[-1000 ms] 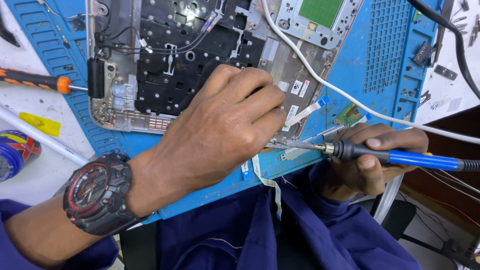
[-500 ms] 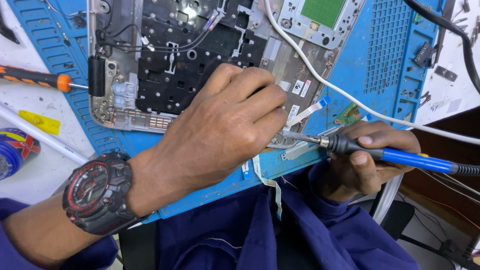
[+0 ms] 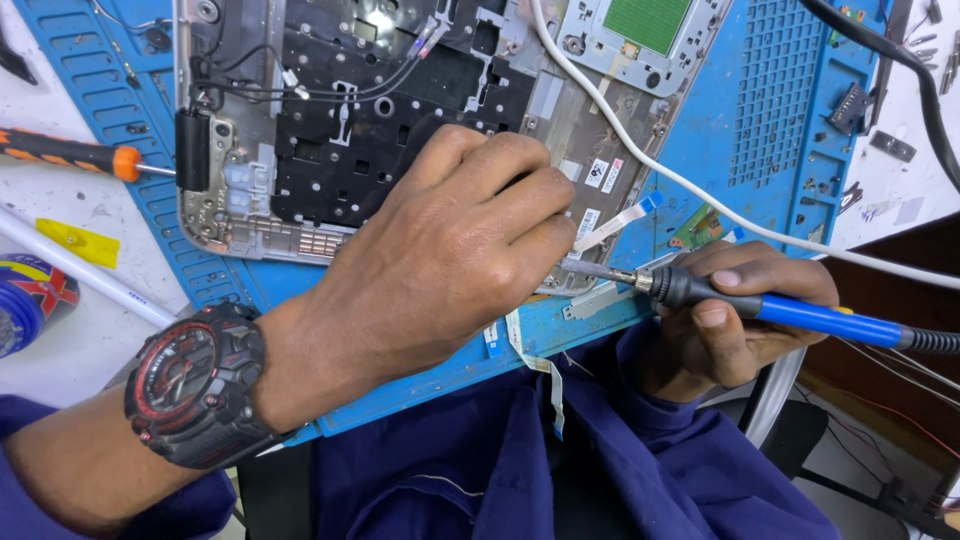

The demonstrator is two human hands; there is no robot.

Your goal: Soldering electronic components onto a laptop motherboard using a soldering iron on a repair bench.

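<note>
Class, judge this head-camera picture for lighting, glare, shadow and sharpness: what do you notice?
Head view: even, bright light; the left hand and the blue-handled soldering iron in the right hand are sharp. Faint glare on the grey metal laptop chassis. The lower right corner, off the blue silicone work mat, lies in deep shadow.

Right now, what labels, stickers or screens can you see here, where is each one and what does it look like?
Small white stickers: on the opened laptop chassis, beside the left hand; rectangular, with red and dark marks.
Round tin: far left edge of the bench; colourful printed top, blue, red and yellow.
Yellow tag: left, on the white bench; flat strip.
No lit screens.
</note>
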